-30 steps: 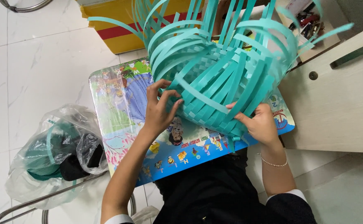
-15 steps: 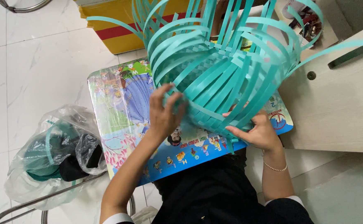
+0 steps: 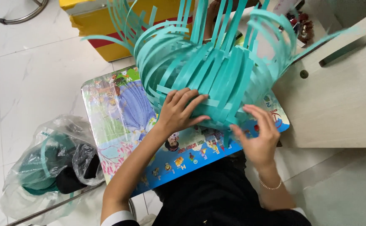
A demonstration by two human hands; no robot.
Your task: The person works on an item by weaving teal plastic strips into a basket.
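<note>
A half-woven basket of teal plastic strips (image 3: 208, 71) stands on a small table with a colourful cartoon top (image 3: 120, 121); loose strip ends fan upward and outward. My left hand (image 3: 178, 111) lies flat on the near side of the weave, fingers spread over the strips. Just off the basket's lower right side, my right hand (image 3: 258, 134) hovers with fingers apart and nothing in it; a thin bracelet circles its wrist.
A clear plastic bag (image 3: 49, 163) with teal strip coils and dark items lies on the white tiled floor at the left. A yellow box (image 3: 95, 21) sits behind the table. A pale wooden cabinet (image 3: 341, 100) with a metal handle stands at the right.
The basket has turned and tipped nearer to me. My left hand slid further across the weave. My right hand came off the basket's lower edge and opened.
</note>
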